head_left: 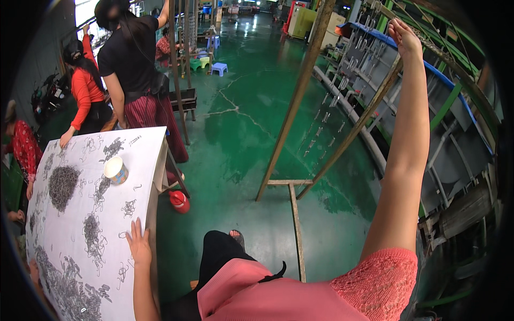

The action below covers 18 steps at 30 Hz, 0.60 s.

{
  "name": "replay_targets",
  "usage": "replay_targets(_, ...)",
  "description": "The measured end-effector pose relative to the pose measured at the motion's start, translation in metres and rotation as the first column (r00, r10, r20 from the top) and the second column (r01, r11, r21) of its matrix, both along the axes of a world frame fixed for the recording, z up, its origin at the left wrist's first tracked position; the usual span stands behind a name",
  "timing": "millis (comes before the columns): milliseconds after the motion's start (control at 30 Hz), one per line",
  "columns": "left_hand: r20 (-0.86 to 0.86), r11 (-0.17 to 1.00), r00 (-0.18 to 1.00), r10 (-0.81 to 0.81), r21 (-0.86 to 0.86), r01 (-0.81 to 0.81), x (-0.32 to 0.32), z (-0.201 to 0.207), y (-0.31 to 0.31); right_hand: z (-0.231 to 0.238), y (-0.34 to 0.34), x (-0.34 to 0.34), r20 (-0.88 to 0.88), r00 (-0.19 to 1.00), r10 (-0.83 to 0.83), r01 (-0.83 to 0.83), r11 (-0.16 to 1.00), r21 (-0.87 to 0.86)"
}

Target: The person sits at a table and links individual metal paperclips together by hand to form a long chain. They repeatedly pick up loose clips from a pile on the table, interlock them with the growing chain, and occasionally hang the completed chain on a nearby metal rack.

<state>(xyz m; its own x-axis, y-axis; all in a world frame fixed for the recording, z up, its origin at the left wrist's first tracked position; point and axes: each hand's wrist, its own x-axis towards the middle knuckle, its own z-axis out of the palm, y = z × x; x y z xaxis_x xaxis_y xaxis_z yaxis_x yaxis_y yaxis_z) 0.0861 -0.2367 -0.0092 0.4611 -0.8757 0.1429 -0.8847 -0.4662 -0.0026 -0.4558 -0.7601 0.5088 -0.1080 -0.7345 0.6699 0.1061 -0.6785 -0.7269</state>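
Observation:
My left hand (140, 245) lies on the right edge of a white-topped table (152, 160), fingers stretched out beside small bent metal hooks (128, 207). My right arm reaches far up to the right. At its end my right hand (405, 40) is closed in a pinch at the top bar of a metal rack (357, 127); what the fingers hold, if anything, is too small to make out. Chains of metal pieces (320, 125) hang from the rack. More hooks lie on the table in a dark heap (63, 187) and a wide spread (75, 291).
A paper cup (115, 170) stands on the table. A red bottle (179, 201) sits on the floor beside it. People in black (131, 64) and red (85, 96) work at the far side. Blue stools (219, 68) stand farther off; pipes and panels (450, 144) line the right.

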Motion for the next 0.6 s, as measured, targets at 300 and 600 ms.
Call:
replay_targets(300,0.005,0.999,1.0,0.023,0.039,-0.024,-0.002,0.001,-0.004,0.058,-0.084,-0.054,0.017,0.997,0.073,-0.07,0.989,-0.132)
replay_targets(600,0.046,0.999,0.998,0.038,0.001,-0.038,-0.005,-0.001,-0.003,0.071,-0.098,-0.024,0.079,0.996,-0.046,0.06,0.982,-0.18)
